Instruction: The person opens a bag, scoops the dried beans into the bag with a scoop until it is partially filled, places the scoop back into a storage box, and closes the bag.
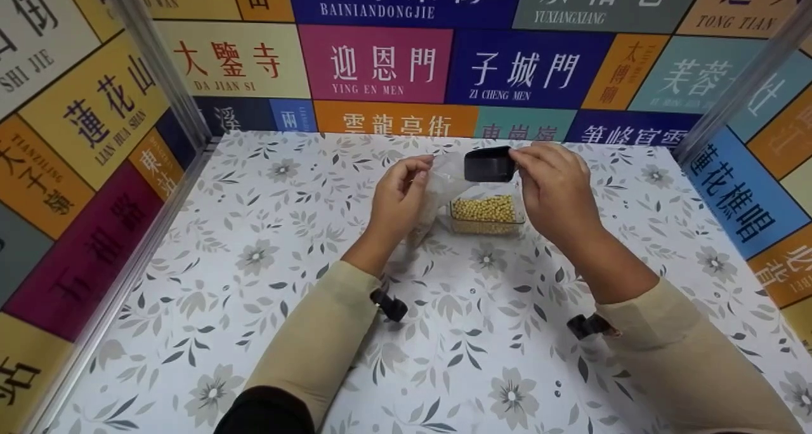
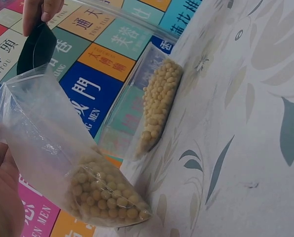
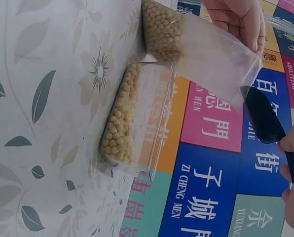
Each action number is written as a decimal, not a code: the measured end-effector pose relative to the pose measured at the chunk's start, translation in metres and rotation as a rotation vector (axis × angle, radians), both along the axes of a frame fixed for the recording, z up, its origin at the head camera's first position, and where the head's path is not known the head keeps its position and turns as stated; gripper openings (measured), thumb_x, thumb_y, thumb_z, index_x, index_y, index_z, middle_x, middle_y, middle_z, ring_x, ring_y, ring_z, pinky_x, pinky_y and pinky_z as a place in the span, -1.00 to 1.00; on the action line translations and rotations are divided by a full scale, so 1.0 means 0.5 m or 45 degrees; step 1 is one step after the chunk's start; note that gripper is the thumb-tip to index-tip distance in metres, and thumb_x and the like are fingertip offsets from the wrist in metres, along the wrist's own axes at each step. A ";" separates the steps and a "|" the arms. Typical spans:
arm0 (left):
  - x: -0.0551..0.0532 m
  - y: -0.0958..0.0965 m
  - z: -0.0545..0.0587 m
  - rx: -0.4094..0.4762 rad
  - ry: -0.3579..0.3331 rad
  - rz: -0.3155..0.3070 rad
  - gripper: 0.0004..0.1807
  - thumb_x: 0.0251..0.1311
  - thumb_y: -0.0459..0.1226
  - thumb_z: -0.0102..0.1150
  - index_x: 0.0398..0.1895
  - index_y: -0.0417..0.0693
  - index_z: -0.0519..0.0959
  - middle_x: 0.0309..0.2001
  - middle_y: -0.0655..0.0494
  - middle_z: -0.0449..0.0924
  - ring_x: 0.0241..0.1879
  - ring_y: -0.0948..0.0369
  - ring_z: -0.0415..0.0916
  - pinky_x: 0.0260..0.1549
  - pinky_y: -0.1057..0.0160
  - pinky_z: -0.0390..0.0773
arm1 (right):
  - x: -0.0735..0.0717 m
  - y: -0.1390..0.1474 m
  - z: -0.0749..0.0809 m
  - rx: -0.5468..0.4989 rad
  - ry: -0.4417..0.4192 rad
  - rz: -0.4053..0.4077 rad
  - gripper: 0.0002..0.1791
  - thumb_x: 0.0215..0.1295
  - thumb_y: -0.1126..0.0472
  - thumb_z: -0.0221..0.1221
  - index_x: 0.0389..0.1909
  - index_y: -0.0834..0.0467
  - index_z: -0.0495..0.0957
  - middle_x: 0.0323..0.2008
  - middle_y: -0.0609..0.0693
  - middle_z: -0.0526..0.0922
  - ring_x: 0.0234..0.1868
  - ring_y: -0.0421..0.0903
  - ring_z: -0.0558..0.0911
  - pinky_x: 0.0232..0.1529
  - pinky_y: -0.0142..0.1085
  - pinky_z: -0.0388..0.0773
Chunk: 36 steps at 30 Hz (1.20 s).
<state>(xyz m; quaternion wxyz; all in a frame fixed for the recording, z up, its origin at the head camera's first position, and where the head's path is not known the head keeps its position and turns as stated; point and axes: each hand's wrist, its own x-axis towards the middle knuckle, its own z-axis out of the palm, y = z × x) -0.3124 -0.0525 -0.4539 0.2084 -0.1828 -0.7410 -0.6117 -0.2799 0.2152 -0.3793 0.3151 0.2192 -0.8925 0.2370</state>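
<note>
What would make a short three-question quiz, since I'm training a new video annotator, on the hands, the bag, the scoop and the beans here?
1. Short answer: which hand is holding the plastic bag?
2. Fill in the blank: the right hand is holding a black ____.
3. True or false: yellowish beans lie both in the bag and in the clear container.

Key:
1. The left hand.
2. Scoop.
3. True; both wrist views show beans in each.
</note>
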 end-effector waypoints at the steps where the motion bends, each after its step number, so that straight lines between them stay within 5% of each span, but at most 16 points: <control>1: 0.000 0.000 0.000 0.003 0.001 -0.001 -0.79 0.64 -0.23 0.06 0.07 -0.14 0.62 0.26 0.09 0.69 0.30 0.27 0.61 0.30 0.28 0.62 | -0.001 0.004 0.000 -0.018 -0.018 -0.008 -0.66 0.57 0.32 0.17 0.25 0.10 0.72 0.17 0.07 0.78 0.38 0.16 0.59 0.44 0.27 0.36; 12: -0.001 0.000 -0.002 0.020 -0.007 -0.015 -0.77 0.63 -0.23 0.07 0.08 -0.20 0.61 0.27 0.09 0.69 0.30 0.26 0.60 0.31 0.27 0.61 | -0.019 0.076 -0.023 -0.177 -0.356 -0.102 -0.58 0.59 0.29 0.15 0.39 0.08 0.62 0.30 0.13 0.68 0.42 0.25 0.53 0.49 0.23 0.37; 21: -0.001 0.000 -0.001 0.024 -0.008 -0.016 -0.76 0.63 -0.23 0.07 0.09 -0.22 0.61 0.27 0.08 0.69 0.29 0.25 0.61 0.29 0.27 0.62 | -0.029 0.102 -0.071 0.044 -0.679 -0.096 -0.56 0.67 0.22 0.05 0.47 0.04 0.55 0.40 0.11 0.60 0.52 0.27 0.42 0.52 0.28 0.33; 28: -0.002 0.000 -0.002 0.029 -0.015 -0.016 -0.79 0.63 -0.25 0.07 0.08 -0.14 0.63 0.27 0.12 0.69 0.30 0.26 0.60 0.29 0.27 0.62 | -0.034 0.104 -0.097 0.197 -0.729 -0.098 -0.55 0.67 0.23 0.02 0.47 0.07 0.54 0.37 0.12 0.61 0.49 0.25 0.44 0.52 0.25 0.34; 36: 0.000 0.000 -0.001 0.026 -0.022 -0.005 -0.82 0.62 -0.27 0.07 0.06 -0.10 0.63 0.26 0.14 0.70 0.30 0.28 0.60 0.28 0.28 0.62 | -0.042 0.097 -0.106 0.359 -0.622 -0.029 -0.56 0.61 0.32 0.00 0.36 0.12 0.63 0.25 0.17 0.69 0.38 0.27 0.54 0.46 0.27 0.38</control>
